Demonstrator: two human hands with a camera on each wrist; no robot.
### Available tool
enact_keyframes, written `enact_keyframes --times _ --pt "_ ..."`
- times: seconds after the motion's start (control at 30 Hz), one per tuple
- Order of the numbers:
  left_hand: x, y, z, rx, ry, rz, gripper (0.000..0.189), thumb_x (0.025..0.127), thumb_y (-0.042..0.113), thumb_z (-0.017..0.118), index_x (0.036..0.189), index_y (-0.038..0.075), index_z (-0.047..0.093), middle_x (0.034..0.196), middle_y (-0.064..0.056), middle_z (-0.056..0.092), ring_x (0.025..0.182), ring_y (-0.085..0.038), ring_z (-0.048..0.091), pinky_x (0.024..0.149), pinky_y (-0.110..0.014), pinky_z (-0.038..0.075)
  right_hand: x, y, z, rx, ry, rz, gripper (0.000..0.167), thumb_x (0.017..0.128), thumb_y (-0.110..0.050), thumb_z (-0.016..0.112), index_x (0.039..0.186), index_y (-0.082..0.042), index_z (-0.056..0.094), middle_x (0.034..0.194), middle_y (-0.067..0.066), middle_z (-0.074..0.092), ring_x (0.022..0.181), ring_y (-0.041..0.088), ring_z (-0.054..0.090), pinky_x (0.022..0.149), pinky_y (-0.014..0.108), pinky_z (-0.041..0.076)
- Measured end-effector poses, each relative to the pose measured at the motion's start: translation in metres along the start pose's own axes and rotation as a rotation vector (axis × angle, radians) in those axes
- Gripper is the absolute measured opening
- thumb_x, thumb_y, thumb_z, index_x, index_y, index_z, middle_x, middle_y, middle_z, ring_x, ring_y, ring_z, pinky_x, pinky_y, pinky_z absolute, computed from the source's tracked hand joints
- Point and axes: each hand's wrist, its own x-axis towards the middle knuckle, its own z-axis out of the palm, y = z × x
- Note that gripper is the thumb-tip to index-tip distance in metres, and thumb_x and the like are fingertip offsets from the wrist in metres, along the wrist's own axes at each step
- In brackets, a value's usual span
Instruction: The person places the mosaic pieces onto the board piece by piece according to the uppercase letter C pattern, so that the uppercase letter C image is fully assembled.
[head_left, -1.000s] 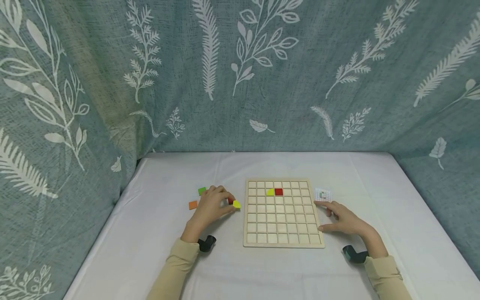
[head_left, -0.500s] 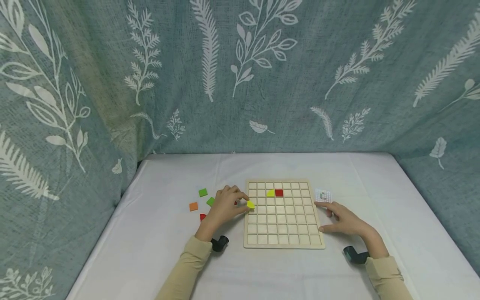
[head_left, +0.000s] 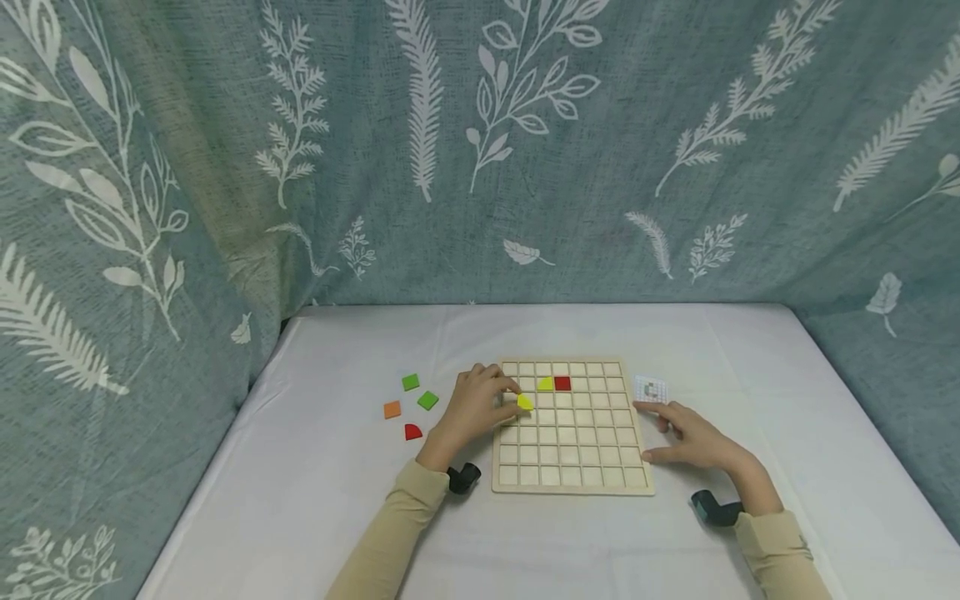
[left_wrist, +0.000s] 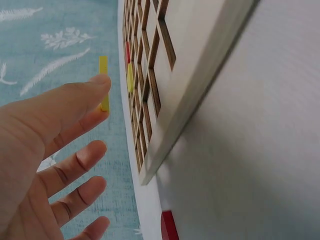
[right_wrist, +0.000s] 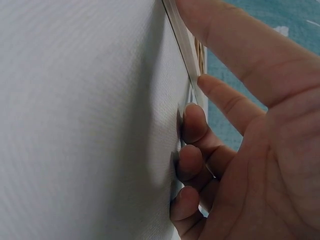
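Note:
Over the left side of the wooden grid board (head_left: pixel 573 490), my left hand (head_left: pixel 474 406) pinches a yellow tile (head_left: pixel 525 402) with one rounded corner between thumb and index finger. The left wrist view shows that yellow tile (left_wrist: pixel 103 65) edge-on, with the other fingers spread below. A yellow tile (head_left: pixel 546 384) and a red square tile (head_left: pixel 562 383) lie side by side in cells of the board's second row. My right hand (head_left: pixel 693 437) rests at the board's right edge, thumb and index finger touching the rim (right_wrist: pixel 182 42), other fingers bent against the tablecloth.
Left of the board lie two green tiles (head_left: pixel 428 400), an orange tile (head_left: pixel 392 409) and a red quarter-round tile (head_left: pixel 413 432). In the left wrist view a red tile (left_wrist: pixel 169 226) lies near the board. A small printed grid card (head_left: pixel 650 389) is beyond my right hand.
My left hand has moved right from the loose tiles to over the board, carrying the yellow tile. The green and red tiles behind it have come into sight. My right hand stays put.

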Motion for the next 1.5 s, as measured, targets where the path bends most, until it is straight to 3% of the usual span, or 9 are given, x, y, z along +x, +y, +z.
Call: enact_keyframes --times 0.2,0.6,0.93,1.33,1.5 --pt "0.006 0.005 0.005 0.000 -0.005 0.012 0.027 0.079 0.037 0.071 0.099 0.019 0.071 0.093 -0.001 0.058 0.084 -0.016 0.045 0.086 -0.046 0.039 0.000 0.001 0.000 -0.004 0.000 0.005 0.079 0.070 -0.039 0.078 0.135 -0.006 0.046 0.081 0.000 0.039 0.072 0.013 0.033 0.063 0.022 0.032" --pt "0.021 0.014 0.008 -0.018 -0.069 0.024 0.028 0.082 0.040 0.068 0.104 0.022 0.069 0.101 0.000 0.058 0.096 -0.019 0.047 0.090 -0.046 0.037 0.001 0.003 0.001 -0.017 0.000 0.002 0.080 0.069 -0.041 0.077 0.135 -0.006 0.046 0.081 -0.001 0.039 0.072 0.012 0.033 0.063 0.022 0.033" --pt "0.037 0.023 0.011 -0.047 -0.101 0.018 0.028 0.082 0.038 0.069 0.104 0.021 0.070 0.099 -0.002 0.058 0.089 -0.016 0.045 0.088 -0.042 0.037 0.002 0.004 0.001 -0.015 -0.004 -0.002 0.079 0.069 -0.040 0.077 0.134 -0.006 0.046 0.081 -0.001 0.038 0.072 0.012 0.033 0.062 0.022 0.032" --pt "0.053 0.037 0.020 0.008 -0.111 0.034 0.025 0.079 0.041 0.070 0.096 0.022 0.070 0.099 -0.001 0.058 0.088 -0.018 0.045 0.086 -0.042 0.037 0.001 0.005 0.001 -0.011 0.003 -0.002 0.079 0.069 -0.041 0.077 0.134 -0.007 0.047 0.081 -0.001 0.039 0.071 0.012 0.033 0.062 0.022 0.032" --pt "0.058 0.038 0.027 0.058 -0.102 0.031 0.025 0.081 0.041 0.068 0.100 0.024 0.070 0.099 0.001 0.057 0.088 -0.016 0.045 0.087 -0.041 0.038 0.002 0.005 0.001 -0.014 -0.005 0.003 0.080 0.069 -0.041 0.077 0.135 -0.007 0.047 0.081 -0.001 0.039 0.072 0.012 0.033 0.062 0.022 0.032"
